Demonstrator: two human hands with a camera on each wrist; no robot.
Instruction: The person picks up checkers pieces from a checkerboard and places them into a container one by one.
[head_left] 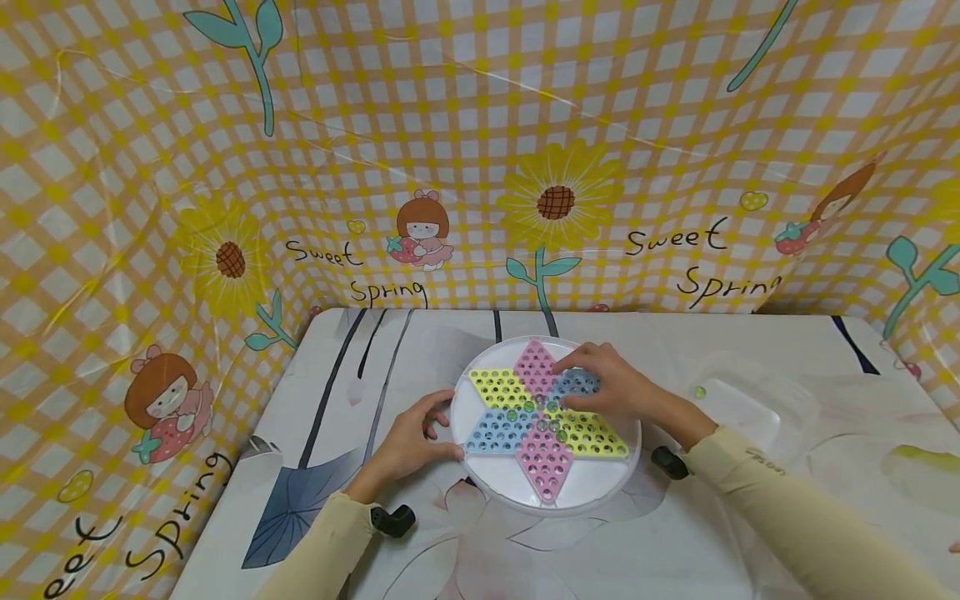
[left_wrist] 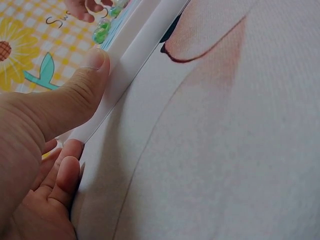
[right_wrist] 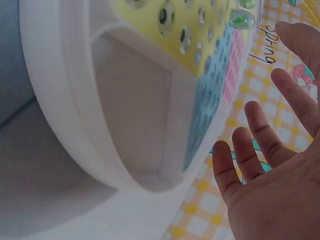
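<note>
Cream sleeves [head_left: 810,508] reach toward the left hand [head_left: 412,435], whose curled fingers and thumb hold the left rim of the round white board [head_left: 491,477], and the right hand [head_left: 606,385], fingers parted, nothing visible in its grasp, over the board's right side. Marbles [head_left: 529,407] lie between the hands, nearer the right; the board has no long axis, but one pink point [head_left: 545,477] aims back between the forearms, its opposite pink point [head_left: 534,358] away past the right fingertips.

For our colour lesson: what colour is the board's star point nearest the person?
That star point is pink; it shows best in the head view.
</note>
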